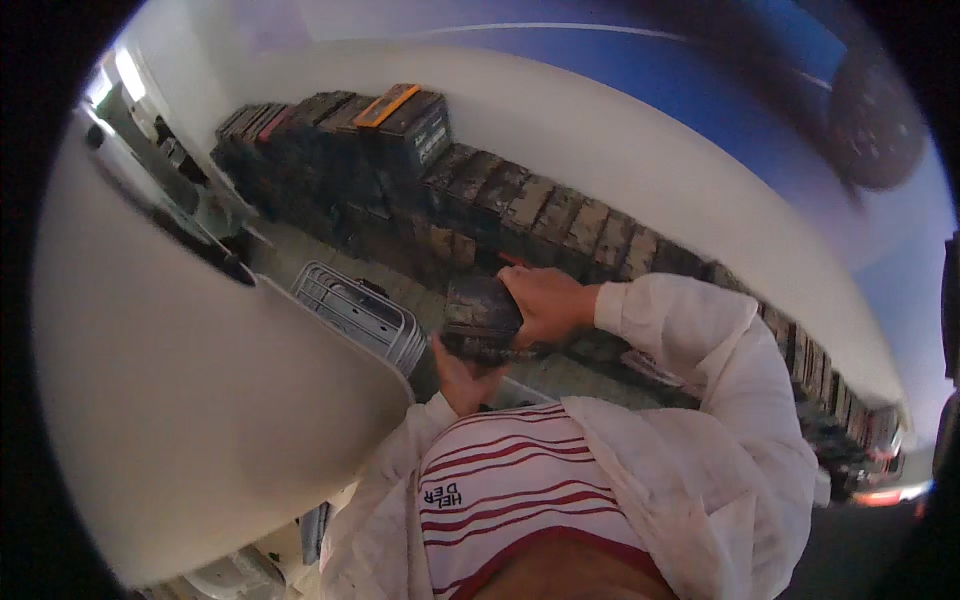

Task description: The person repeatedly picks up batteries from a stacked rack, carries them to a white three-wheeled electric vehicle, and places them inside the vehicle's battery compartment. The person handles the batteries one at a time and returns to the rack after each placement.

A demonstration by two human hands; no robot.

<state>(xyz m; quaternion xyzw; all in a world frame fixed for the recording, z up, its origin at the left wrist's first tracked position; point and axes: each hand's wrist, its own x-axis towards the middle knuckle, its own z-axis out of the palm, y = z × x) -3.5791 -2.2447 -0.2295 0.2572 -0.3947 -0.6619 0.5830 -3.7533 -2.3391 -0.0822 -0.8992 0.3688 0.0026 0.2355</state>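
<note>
Between my hands is a dark, scuffed, block-shaped battery [482, 308], held in front of my striped shirt. My right hand [550, 305] grips its upper right side, thumb over the edge. Lower down, my left hand [466, 380] is closed on its near left corner from below; part of those fingers is hidden behind it. Just past the held battery, a long row of similar dusty dark batteries [530, 200] lines the foot of the wall. A larger black battery with an orange top edge [415, 125] stands higher than the rest of the row.
Stacked pale metal wire racks [365, 315] stand on the floor left of my hands. A cream curved wall or partition [200, 360] fills the left side. The long white wall [600, 125] runs behind the batteries. A doorway-like opening [165, 150] shows at far left.
</note>
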